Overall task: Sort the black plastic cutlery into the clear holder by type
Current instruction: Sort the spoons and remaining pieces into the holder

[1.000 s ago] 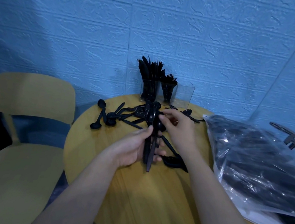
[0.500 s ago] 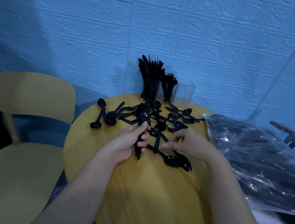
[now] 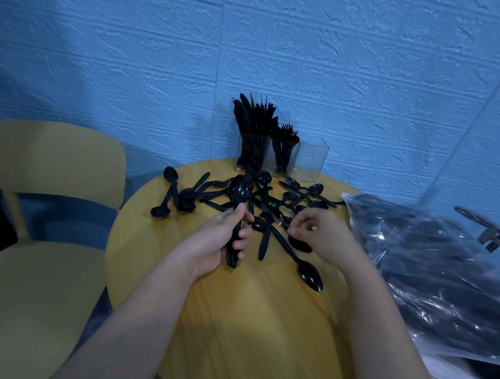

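Roughly three holder point(image 3: 281, 157) compartments, two filled

Readable text: none | labels, brands, numbers, signs: none legible on the clear holder point(image 3: 281, 158), the black cutlery, the plastic bag point(image 3: 439, 275) at the tabletop's right edge, or the blue wall point(image 3: 133, 49)

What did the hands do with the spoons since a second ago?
The right hand let go of the bundle of spoons and moved right, down to the loose spoons on the table. The left hand kept gripping the bundle, now alone, and shifted it slightly left. The clear holder, chair and plastic bag stayed put.
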The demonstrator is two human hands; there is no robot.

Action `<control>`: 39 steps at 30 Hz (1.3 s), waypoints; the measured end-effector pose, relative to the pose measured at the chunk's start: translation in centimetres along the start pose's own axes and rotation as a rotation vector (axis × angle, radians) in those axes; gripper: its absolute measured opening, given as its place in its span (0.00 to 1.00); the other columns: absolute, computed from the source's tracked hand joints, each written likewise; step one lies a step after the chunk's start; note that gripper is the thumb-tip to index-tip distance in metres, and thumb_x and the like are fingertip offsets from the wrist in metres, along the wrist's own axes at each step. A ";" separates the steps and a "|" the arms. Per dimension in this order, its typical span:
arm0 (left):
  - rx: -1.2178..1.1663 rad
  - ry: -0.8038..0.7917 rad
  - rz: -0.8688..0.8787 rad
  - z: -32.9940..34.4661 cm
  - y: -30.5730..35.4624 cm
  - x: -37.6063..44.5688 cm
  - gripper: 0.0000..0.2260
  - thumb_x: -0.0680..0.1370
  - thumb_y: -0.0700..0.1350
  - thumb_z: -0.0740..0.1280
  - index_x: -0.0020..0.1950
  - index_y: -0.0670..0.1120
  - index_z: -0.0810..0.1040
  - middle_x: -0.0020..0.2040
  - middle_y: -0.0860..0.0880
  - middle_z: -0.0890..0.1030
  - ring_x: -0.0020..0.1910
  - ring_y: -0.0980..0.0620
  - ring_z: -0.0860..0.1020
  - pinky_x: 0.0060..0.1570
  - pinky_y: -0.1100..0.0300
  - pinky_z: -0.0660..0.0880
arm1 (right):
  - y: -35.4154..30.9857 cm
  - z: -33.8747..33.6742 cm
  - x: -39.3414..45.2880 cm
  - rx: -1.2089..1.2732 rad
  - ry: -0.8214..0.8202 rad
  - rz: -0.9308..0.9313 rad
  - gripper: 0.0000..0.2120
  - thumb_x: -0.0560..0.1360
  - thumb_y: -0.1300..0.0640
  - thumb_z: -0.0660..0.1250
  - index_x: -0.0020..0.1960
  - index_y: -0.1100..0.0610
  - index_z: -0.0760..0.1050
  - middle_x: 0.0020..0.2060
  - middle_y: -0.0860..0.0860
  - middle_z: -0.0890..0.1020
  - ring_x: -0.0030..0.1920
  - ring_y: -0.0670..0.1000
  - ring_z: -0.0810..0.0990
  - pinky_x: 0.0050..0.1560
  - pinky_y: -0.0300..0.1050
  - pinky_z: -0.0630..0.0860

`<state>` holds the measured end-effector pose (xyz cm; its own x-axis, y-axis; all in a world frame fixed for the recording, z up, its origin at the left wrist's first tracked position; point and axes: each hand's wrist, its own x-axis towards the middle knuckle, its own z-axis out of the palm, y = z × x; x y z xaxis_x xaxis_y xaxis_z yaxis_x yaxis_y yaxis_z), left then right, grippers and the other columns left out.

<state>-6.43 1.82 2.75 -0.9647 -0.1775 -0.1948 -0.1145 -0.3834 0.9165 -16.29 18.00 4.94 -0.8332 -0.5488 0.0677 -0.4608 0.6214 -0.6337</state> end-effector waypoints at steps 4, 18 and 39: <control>-0.041 -0.016 -0.023 -0.2 0.0 0.2 0.12 0.82 0.51 0.56 0.51 0.44 0.71 0.29 0.52 0.67 0.26 0.56 0.65 0.25 0.63 0.67 | -0.4 -0.7 -0.2 0.507 0.226 0.006 0.06 0.77 0.63 0.65 0.46 0.54 0.77 0.43 0.49 0.79 0.32 0.43 0.80 0.36 0.38 0.80; -0.027 -0.351 -0.189 -0.4 -0.1 -0.4 0.15 0.77 0.54 0.59 0.53 0.43 0.72 0.34 0.48 0.73 0.22 0.58 0.66 0.19 0.66 0.66 | -0.6 -1.1 -0.7 0.466 -0.029 -0.201 0.07 0.70 0.61 0.73 0.45 0.55 0.77 0.33 0.47 0.79 0.28 0.41 0.74 0.33 0.31 0.72; -0.067 0.004 0.002 -0.6 0.0 0.2 0.09 0.80 0.41 0.60 0.58 0.44 0.76 0.35 0.51 0.72 0.30 0.56 0.69 0.26 0.65 0.69 | 0.6 2.4 0.9 -0.239 -0.093 0.118 0.07 0.73 0.53 0.69 0.49 0.53 0.75 0.47 0.50 0.78 0.45 0.49 0.77 0.49 0.47 0.78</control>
<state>-6.48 1.26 2.46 -0.9638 -0.1822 -0.1946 -0.0963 -0.4428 0.8914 -16.60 16.52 2.79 -0.8586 -0.5073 -0.0740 -0.4308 0.7920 -0.4325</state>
